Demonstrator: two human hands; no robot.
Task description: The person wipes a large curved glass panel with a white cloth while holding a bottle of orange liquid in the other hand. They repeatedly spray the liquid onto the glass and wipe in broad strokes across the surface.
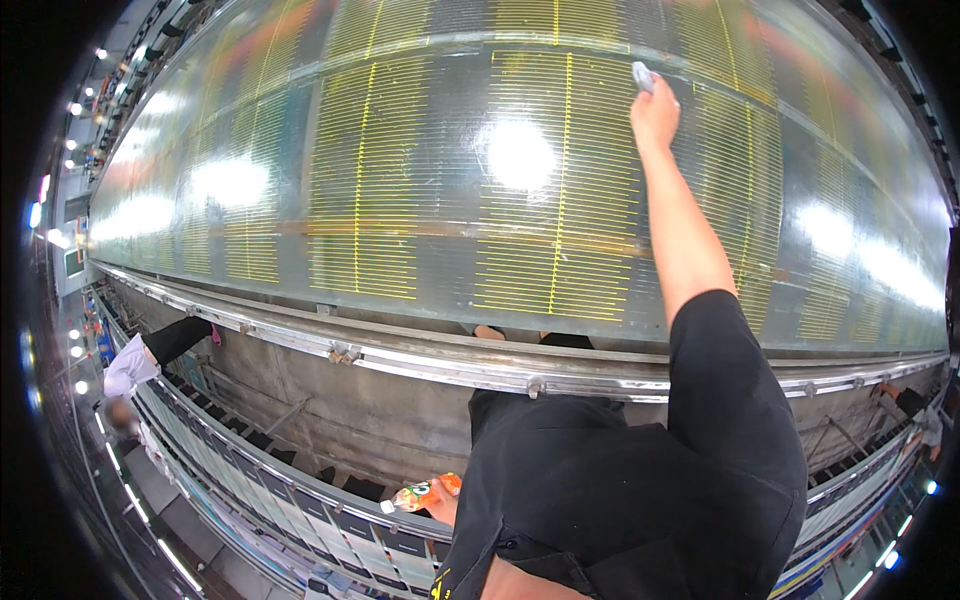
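My right arm stretches far out over a wide glossy table [450, 170] marked with yellow ruled lines. At its end my right hand [657, 112] is closed on a small pale grey thing [642, 76], perhaps a folded cloth, close to the table's surface. Low beside my body, my left hand [441, 504] grips a clear plastic bottle [408, 496] with an orange label and a white cap. The bottle lies nearly level, cap pointing left. My fingers hide part of its label.
A metal rail [450, 375] with clamps runs between my body and the table. Behind me stands another long railed table [330, 530]. A person in a light top [130, 370] is at the left; another person [912, 402] is at the far right. Bright lamp reflections cover parts of the surface.
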